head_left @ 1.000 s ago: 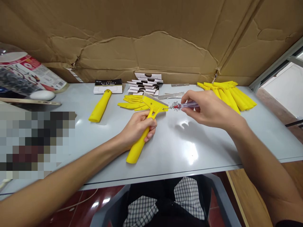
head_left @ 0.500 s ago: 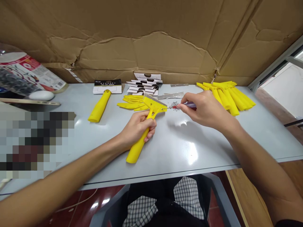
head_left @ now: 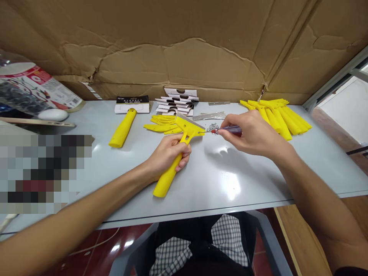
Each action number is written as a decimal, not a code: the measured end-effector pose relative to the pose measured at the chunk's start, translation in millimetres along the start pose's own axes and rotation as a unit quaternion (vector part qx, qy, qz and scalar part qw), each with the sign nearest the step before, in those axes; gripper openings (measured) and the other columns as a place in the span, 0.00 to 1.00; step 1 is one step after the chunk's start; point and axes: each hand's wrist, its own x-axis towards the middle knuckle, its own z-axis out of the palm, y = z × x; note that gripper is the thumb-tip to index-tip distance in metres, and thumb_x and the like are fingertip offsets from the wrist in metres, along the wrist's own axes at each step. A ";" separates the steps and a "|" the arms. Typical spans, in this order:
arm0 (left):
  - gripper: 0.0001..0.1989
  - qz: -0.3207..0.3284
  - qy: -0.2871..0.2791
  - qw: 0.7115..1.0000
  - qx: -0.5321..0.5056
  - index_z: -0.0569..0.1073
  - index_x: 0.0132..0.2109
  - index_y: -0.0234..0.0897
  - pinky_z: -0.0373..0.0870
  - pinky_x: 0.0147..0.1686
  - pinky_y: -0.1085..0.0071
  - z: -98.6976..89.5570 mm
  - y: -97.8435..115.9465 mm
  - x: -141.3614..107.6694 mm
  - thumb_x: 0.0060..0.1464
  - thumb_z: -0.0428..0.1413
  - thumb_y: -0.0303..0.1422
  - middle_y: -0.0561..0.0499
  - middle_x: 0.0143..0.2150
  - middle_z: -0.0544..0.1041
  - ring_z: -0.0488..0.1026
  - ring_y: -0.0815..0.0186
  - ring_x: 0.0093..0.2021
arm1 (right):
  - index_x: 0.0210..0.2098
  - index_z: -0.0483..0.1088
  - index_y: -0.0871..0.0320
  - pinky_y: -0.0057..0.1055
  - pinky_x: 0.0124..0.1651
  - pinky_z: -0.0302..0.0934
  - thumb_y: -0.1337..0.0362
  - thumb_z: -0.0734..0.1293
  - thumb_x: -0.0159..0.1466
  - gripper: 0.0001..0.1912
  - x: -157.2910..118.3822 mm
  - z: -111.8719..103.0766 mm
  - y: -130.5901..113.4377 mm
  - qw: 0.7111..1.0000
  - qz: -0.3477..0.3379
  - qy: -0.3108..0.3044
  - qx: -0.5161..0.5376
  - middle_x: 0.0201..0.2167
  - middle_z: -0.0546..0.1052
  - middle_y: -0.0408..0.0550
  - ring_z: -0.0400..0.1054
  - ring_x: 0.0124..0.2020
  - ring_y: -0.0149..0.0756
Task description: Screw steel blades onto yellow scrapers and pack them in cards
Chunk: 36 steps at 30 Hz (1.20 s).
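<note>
My left hand [head_left: 174, 153] is wrapped round the handle of a yellow scraper [head_left: 166, 178], its wide head tilted up to the right. A metal blade [head_left: 189, 120] lies along the head's far edge. In my right hand [head_left: 247, 132] is a screwdriver [head_left: 234, 129] with a purple-tinted handle and a red collar. The tip of its thin shaft meets the right end of the scraper head, at a screw spot. Just behind the shaft lies a small pile of screws [head_left: 213, 126]. Loose yellow head plates [head_left: 159, 124] rest left of the scraper head.
Several yellow scraper handles [head_left: 276, 115] lie at the back right. Flat metal blades [head_left: 211, 116] and folded white cards [head_left: 179, 100] are at the back. One carded yellow scraper [head_left: 123, 128] lies left, near a white mouse [head_left: 53, 115] and a plastic bottle [head_left: 37, 88]. Cardboard [head_left: 172, 46] stands behind.
Both hands hold almost the same pose. The scraper and screwdriver stay in contact, and the whole view has shifted slightly.
</note>
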 end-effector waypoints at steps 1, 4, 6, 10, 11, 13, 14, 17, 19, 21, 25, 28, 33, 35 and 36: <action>0.09 0.001 0.001 1.000 0.002 0.65 0.25 0.40 0.54 0.13 0.76 0.3 -0.1 -0.2 0.45 0.59 0.30 0.56 0.15 0.66 0.58 0.73 0.13 | 0.36 0.77 0.56 0.36 0.39 0.53 0.56 0.67 0.73 0.13 0.1 1.3 -0.4 1.000 0.003 0.002 -0.006 0.28 0.79 0.47 0.67 0.29 0.38; 0.09 0.002 0.000 1.000 0.007 0.65 0.26 0.40 0.54 0.13 0.76 1.2 0.0 -0.9 0.46 0.59 0.31 0.56 0.15 0.66 0.58 0.73 0.12 | 0.35 0.77 0.56 0.36 0.38 0.52 0.56 0.67 0.74 0.14 0.2 4.3 -2.1 1.000 0.012 0.006 -0.017 0.25 0.77 0.46 0.63 0.27 0.36; 0.10 0.004 -0.003 1.000 0.014 0.64 0.25 0.40 0.55 0.13 0.76 1.5 0.0 -1.3 0.46 0.59 0.31 0.56 0.15 0.66 0.58 0.73 0.13 | 0.34 0.76 0.56 0.36 0.37 0.52 0.56 0.66 0.74 0.14 0.1 5.0 -3.3 1.000 0.014 0.009 -0.019 0.24 0.75 0.46 0.62 0.27 0.36; 0.10 0.011 -0.007 1.000 0.027 0.64 0.25 0.40 0.55 0.13 0.75 1.6 0.0 -1.5 0.46 0.60 0.31 0.56 0.15 0.66 0.58 0.73 0.13 | 0.32 0.76 0.56 0.35 0.37 0.51 0.56 0.66 0.74 0.16 0.4 3.5 -5.6 1.000 0.018 0.018 -0.010 0.23 0.73 0.45 0.60 0.26 0.34; 0.10 0.013 -0.008 0.999 0.029 0.64 0.25 0.40 0.55 0.13 0.75 1.5 -0.1 -1.4 0.46 0.60 0.31 0.56 0.15 0.66 0.58 0.73 0.13 | 0.32 0.76 0.56 0.35 0.37 0.51 0.57 0.66 0.74 0.16 0.6 2.8 -5.8 1.000 0.021 0.020 -0.007 0.22 0.73 0.44 0.60 0.26 0.34; 0.10 0.012 -0.008 1.000 0.027 0.64 0.25 0.41 0.55 0.13 0.75 1.0 -0.5 -1.0 0.47 0.60 0.31 0.56 0.15 0.66 0.58 0.72 0.13 | 0.33 0.78 0.57 0.36 0.37 0.52 0.57 0.66 0.73 0.16 0.9 1.0 -5.3 0.999 0.029 0.018 -0.005 0.23 0.74 0.45 0.61 0.27 0.35; 0.10 0.010 -0.008 1.000 0.024 0.64 0.25 0.41 0.55 0.13 0.75 0.6 -0.8 -0.8 0.47 0.60 0.32 0.56 0.15 0.66 0.58 0.72 0.13 | 0.34 0.79 0.56 0.36 0.38 0.52 0.57 0.66 0.73 0.15 1.0 0.0 -4.5 0.999 0.032 0.011 -0.007 0.23 0.75 0.45 0.62 0.27 0.35; 0.11 0.008 -0.010 1.000 0.010 0.65 0.25 0.40 0.55 0.13 0.75 -0.6 -1.6 -0.4 0.48 0.60 0.32 0.56 0.15 0.66 0.58 0.72 0.13 | 0.39 0.83 0.56 0.37 0.39 0.52 0.55 0.67 0.73 0.15 0.5 -2.7 -1.2 0.999 0.022 -0.018 -0.032 0.25 0.77 0.46 0.64 0.28 0.37; 0.11 0.008 -0.011 1.000 0.005 0.65 0.25 0.40 0.55 0.13 0.75 -1.1 -1.7 -0.3 0.48 0.60 0.32 0.55 0.15 0.66 0.58 0.72 0.13 | 0.47 0.85 0.55 0.37 0.39 0.52 0.56 0.67 0.74 0.16 0.0 -3.5 0.7 0.998 0.005 -0.039 -0.047 0.25 0.77 0.46 0.64 0.28 0.37; 0.11 0.005 -0.014 1.000 0.005 0.64 0.25 0.40 0.55 0.13 0.75 -1.1 -1.2 -0.3 0.48 0.60 0.32 0.55 0.15 0.66 0.57 0.72 0.13 | 0.55 0.84 0.54 0.36 0.39 0.53 0.58 0.66 0.74 0.18 -0.3 -2.9 1.8 0.997 -0.011 -0.058 -0.048 0.26 0.77 0.45 0.65 0.28 0.37; 0.10 0.007 -0.015 1.000 0.007 0.64 0.25 0.41 0.55 0.13 0.75 0.2 0.3 -0.6 0.47 0.60 0.32 0.55 0.15 0.66 0.57 0.73 0.13 | 0.57 0.84 0.54 0.36 0.39 0.54 0.60 0.64 0.75 0.19 -0.7 0.7 1.7 0.996 -0.020 -0.086 -0.033 0.31 0.82 0.48 0.68 0.30 0.37; 0.10 0.011 -0.008 1.000 0.016 0.64 0.25 0.41 0.55 0.13 0.75 1.4 0.8 -1.1 0.47 0.60 0.31 0.55 0.15 0.66 0.58 0.72 0.13 | 0.55 0.85 0.56 0.36 0.39 0.55 0.60 0.64 0.75 0.19 -1.1 2.9 0.9 0.996 -0.013 -0.087 -0.022 0.31 0.83 0.49 0.68 0.30 0.37; 0.10 0.009 -0.001 1.000 0.027 0.65 0.25 0.41 0.55 0.13 0.75 0.8 0.0 -2.0 0.47 0.60 0.32 0.55 0.15 0.66 0.58 0.72 0.13 | 0.56 0.84 0.56 0.36 0.41 0.56 0.60 0.63 0.75 0.19 -1.2 3.4 0.8 0.996 -0.006 -0.091 0.008 0.34 0.83 0.49 0.67 0.30 0.37; 0.10 0.007 -0.004 1.000 0.027 0.65 0.26 0.41 0.55 0.13 0.75 -0.3 -0.5 -1.7 0.48 0.60 0.32 0.55 0.15 0.66 0.58 0.72 0.13 | 0.59 0.82 0.55 0.36 0.41 0.57 0.59 0.62 0.76 0.20 -0.7 3.6 2.0 0.994 -0.006 -0.108 0.010 0.34 0.83 0.48 0.68 0.31 0.38; 0.10 0.007 -0.006 1.000 0.026 0.65 0.26 0.40 0.56 0.13 0.75 -0.9 -0.7 -1.4 0.49 0.60 0.32 0.55 0.15 0.66 0.58 0.72 0.13 | 0.61 0.82 0.54 0.36 0.41 0.57 0.59 0.62 0.76 0.21 -0.5 3.9 3.0 0.993 -0.008 -0.121 0.009 0.35 0.84 0.48 0.69 0.33 0.39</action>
